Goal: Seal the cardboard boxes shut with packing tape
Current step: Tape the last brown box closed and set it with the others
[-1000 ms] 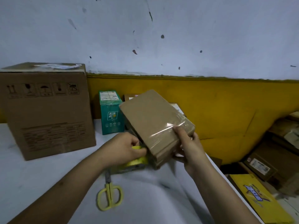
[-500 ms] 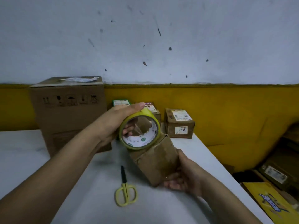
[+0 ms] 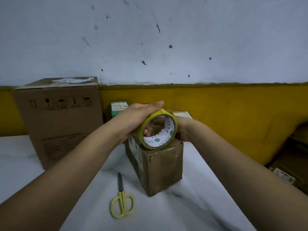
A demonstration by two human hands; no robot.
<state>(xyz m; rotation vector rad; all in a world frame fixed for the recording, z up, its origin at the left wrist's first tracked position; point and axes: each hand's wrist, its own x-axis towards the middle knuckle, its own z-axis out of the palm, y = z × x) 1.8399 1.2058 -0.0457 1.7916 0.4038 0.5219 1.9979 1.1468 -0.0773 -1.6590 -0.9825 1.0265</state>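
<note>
Pressing down on the top of the small cardboard box, the yellow roll of packing tape is gripped by your left hand, its open core facing you. Your right hand lies on the box top just behind the roll and is mostly hidden by it.

Behind the box rises a pale, speckled wall with a yellow band along its base. The box stands upright on a white table. Left of the box, well apart from it, stands a large carton printed with handling symbols. Right of the box, below the table's edge, more cartons sit in shadow. Behind the box, a green box and a labelled parcel peek past your hands. Yellow-handled scissors lie closed on the table to the front left of the box, blades pointing away from you.

Your left thumb runs along the roll's outer rim and your fingertips curl through the core. Whether your right hand's fingers are curled or flat cannot be told. Both forearms reach in from the bottom corners and meet over the box.
</note>
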